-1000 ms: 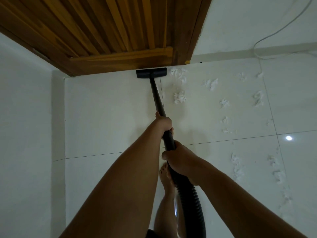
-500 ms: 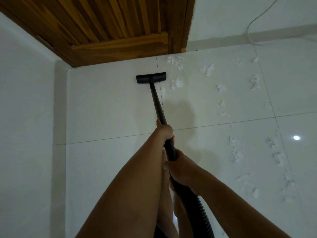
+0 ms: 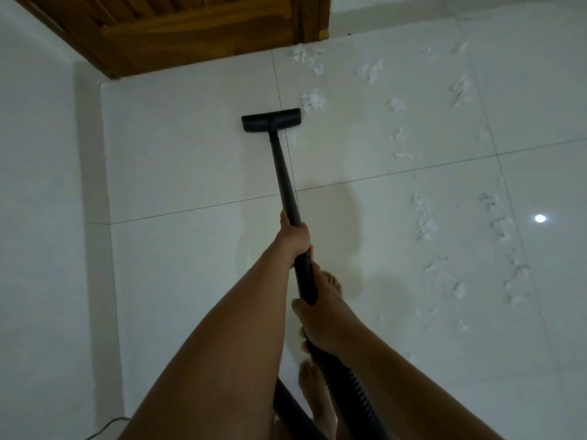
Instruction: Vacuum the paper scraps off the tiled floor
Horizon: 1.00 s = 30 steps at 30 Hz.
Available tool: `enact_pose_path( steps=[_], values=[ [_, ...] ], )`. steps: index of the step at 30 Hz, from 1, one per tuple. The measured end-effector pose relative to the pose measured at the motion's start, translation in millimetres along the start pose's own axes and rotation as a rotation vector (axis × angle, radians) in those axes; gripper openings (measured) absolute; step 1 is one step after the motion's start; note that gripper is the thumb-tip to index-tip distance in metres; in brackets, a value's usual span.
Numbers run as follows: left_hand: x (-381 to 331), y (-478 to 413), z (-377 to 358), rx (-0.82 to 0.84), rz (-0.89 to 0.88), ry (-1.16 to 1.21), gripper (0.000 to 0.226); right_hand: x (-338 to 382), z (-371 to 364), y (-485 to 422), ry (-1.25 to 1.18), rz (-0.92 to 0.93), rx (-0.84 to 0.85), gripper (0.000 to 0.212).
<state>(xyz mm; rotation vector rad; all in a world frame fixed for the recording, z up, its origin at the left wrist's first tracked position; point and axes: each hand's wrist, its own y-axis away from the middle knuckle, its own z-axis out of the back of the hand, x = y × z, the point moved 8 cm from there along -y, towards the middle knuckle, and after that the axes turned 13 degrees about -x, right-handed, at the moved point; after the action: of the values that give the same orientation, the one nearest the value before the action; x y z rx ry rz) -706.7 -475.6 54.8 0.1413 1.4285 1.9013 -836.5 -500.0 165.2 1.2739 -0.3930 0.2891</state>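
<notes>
Paper scraps [image 3: 313,100]: white tufts lay scattered over the tiled floor [image 3: 190,160], the nearest clump just beside the right end of the black floor nozzle [image 3: 271,119], others near the wooden door [image 3: 197,30] and trailing down the right-hand tiles, all well apart from your hands. Vacuum wand [image 3: 284,176]: it ran from the nozzle back to you, your left hand [image 3: 293,235] wrapped closed around its upper stretch. Your right hand [image 3: 320,315] closed on the handle lower down, where the ribbed hose [image 3: 355,389] began.
</notes>
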Motion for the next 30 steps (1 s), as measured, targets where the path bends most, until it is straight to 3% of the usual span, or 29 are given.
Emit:
enact_pose_path(
  steps=[7,14,30],
  values=[
    [64,28,-25,0.03,-0.01,-0.053,0.07,-65,-7,32,0.052,-0.032,-0.076,0.077],
    [105,68,-37,0.055,-0.009,-0.101,0.067,-100,-16,72,0.094,0.057,-0.137,0.085],
    [106,58,-47,0.029,-0.045,-0.189,0.073,-108,-13,69,0.005,-0.002,-0.11,0.077]
  ],
)
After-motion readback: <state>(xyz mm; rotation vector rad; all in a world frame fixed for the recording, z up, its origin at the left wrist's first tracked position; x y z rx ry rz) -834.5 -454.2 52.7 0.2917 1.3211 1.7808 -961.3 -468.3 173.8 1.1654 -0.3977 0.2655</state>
